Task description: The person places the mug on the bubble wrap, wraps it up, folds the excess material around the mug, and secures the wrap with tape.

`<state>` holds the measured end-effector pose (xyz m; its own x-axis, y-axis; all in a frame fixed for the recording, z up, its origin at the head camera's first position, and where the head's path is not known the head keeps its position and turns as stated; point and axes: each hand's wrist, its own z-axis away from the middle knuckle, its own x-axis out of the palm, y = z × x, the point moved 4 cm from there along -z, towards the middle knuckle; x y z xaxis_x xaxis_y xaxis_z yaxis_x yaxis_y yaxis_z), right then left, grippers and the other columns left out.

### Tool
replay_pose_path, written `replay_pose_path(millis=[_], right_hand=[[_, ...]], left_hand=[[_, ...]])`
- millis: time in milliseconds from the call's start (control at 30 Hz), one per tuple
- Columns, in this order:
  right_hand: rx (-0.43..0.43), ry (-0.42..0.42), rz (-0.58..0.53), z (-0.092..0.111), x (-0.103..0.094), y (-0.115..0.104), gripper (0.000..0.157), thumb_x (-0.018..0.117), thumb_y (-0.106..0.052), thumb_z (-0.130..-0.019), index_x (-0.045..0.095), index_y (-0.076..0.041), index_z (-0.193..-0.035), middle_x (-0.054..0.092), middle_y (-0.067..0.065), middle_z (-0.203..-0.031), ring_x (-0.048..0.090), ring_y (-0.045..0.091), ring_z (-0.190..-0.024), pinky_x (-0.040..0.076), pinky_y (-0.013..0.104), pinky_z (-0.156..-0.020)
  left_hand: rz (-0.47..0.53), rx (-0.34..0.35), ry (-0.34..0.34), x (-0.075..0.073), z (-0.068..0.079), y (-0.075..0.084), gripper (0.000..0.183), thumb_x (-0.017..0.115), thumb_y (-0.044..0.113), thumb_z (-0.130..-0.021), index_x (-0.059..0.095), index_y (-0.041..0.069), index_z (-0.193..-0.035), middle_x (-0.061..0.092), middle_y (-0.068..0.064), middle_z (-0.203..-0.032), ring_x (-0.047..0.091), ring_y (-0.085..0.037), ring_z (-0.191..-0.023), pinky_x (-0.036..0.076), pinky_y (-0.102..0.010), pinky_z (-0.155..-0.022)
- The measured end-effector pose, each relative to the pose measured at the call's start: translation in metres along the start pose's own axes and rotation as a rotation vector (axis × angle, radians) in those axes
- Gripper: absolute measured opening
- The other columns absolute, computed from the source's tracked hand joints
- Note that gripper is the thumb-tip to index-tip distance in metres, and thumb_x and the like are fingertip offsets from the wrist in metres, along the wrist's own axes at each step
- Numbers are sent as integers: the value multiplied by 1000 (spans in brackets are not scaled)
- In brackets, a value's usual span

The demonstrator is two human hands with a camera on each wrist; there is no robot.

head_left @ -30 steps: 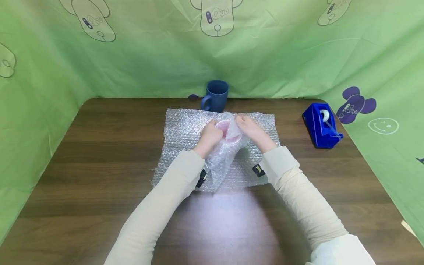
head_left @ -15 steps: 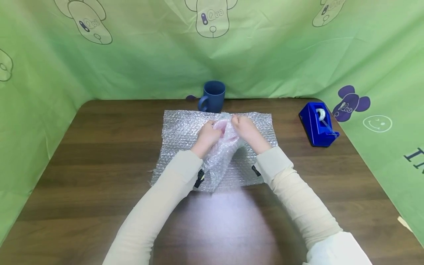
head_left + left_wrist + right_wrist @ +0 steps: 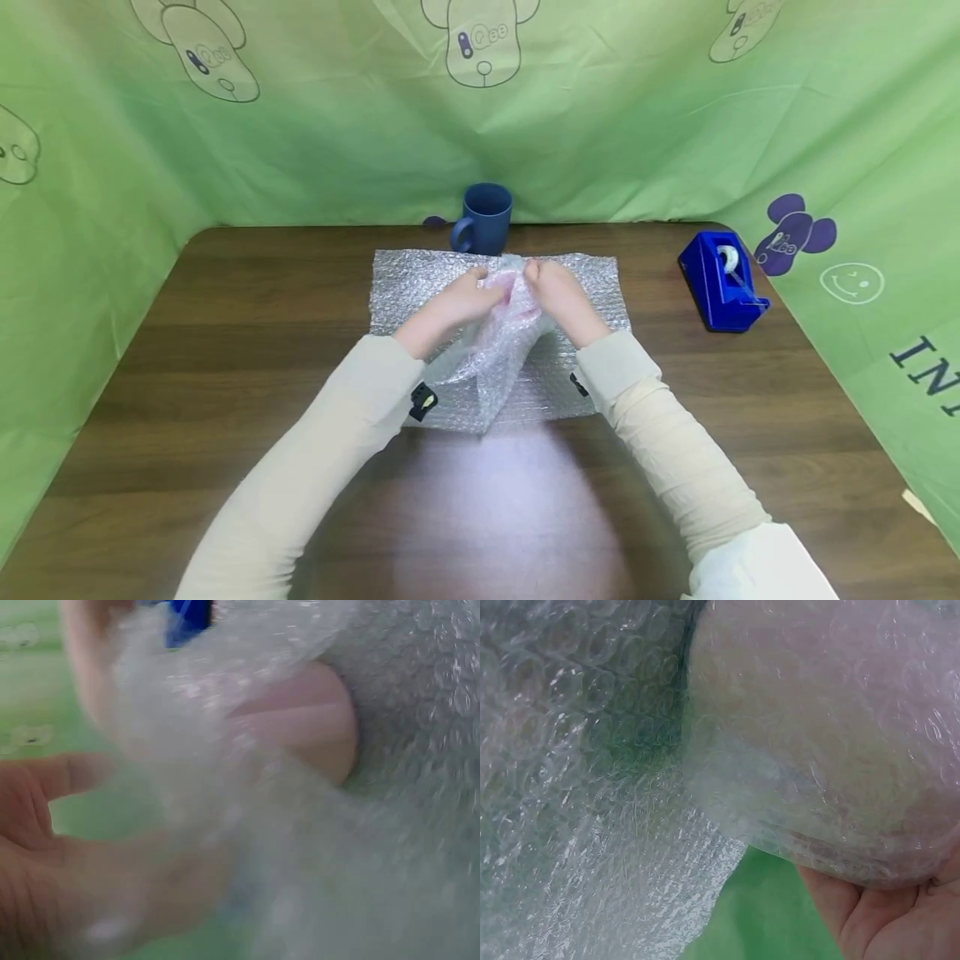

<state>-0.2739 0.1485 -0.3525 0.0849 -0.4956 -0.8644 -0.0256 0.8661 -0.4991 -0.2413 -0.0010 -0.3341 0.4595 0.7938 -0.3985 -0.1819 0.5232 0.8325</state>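
A pink cup (image 3: 319, 724), partly wrapped in bubble wrap (image 3: 498, 375), is held over a bubble wrap sheet (image 3: 408, 279) on the table. Its rounded end shows bare in the left wrist view; the rest is seen blurred through the wrap. My right hand (image 3: 558, 293) grips the wrapped cup at its far right edge, fingers tucked behind the rim in the right wrist view. On the left side, my left hand (image 3: 461, 302) reaches to the cup's mouth with thumb apart and fingers fairly straight, partly behind a flap of the wrap in the left wrist view.
Just behind the sheet stands a blue mug (image 3: 487, 218), handle to the left. A blue tape dispenser (image 3: 720, 287) with a tape roll sits at the table's right. The brown wooden table (image 3: 255, 367) meets printed green cloth (image 3: 345, 142) at the back and sides.
My left hand has loosened its grip at the rim, its wrist and sleeve swinging outward left, and a flap of wrap has lifted beside it. The right hand keeps its hold.
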Motion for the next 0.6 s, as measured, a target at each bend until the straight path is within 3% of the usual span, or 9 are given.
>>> replay_pose_path(millis=[167,300,467,600], right_hand=[[3,6,0,-1,1,2,42,22,-21,-102,28,-13,-62,46,18,-76,45,31,-78,43,47,-85],[9,4,-4,-1,1,4,42,22,-21,-103,29,-13,-62,47,19,-77,46,31,-78,44,47,-86],[7,3,-14,-1,1,4,43,21,-23,-103,29,-13,-62,44,16,-74,46,31,-77,44,47,-85],[16,-5,-20,0,1,3,42,21,-24,-103,27,-14,-62,43,16,-74,46,31,-76,44,47,-86]], left_hand=[[-46,36,-84,-10,25,1,64,47,26,-98,18,8,-152,35,-19,-152,40,-33,-136,35,-45,-112],[-136,157,-105,-13,46,-4,52,46,18,-97,34,6,-146,47,-19,-143,48,-33,-129,41,-45,-107],[-252,365,-33,-23,67,-22,41,45,5,-94,51,5,-135,55,-15,-137,53,-31,-125,46,-43,-102],[-331,470,66,-33,73,-47,45,43,-12,-87,60,4,-125,62,-13,-127,57,-30,-119,49,-42,-92]])
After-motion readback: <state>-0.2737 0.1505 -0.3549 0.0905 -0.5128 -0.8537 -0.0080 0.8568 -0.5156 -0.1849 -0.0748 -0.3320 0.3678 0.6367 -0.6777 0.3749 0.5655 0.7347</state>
